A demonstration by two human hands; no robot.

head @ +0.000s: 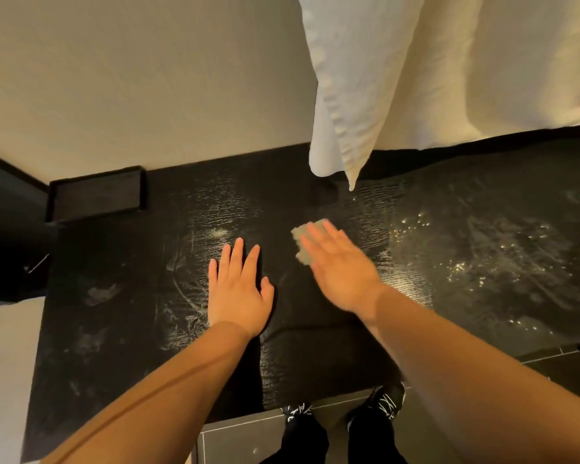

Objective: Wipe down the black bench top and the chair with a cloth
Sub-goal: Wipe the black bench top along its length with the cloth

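We look down on the black bench top (315,346), which runs along a pale wall and is streaked with wet smears and, towards the right, droplets. A cream curtain (449,61) hangs over its far edge. A shallow black tray (96,195) sits in the back left corner. Our left hand (238,289) lies flat on the bench with its fingers spread. Our right hand (339,269), blurred, presses straight fingers on the small grey cloth (302,242) at mid-bench.
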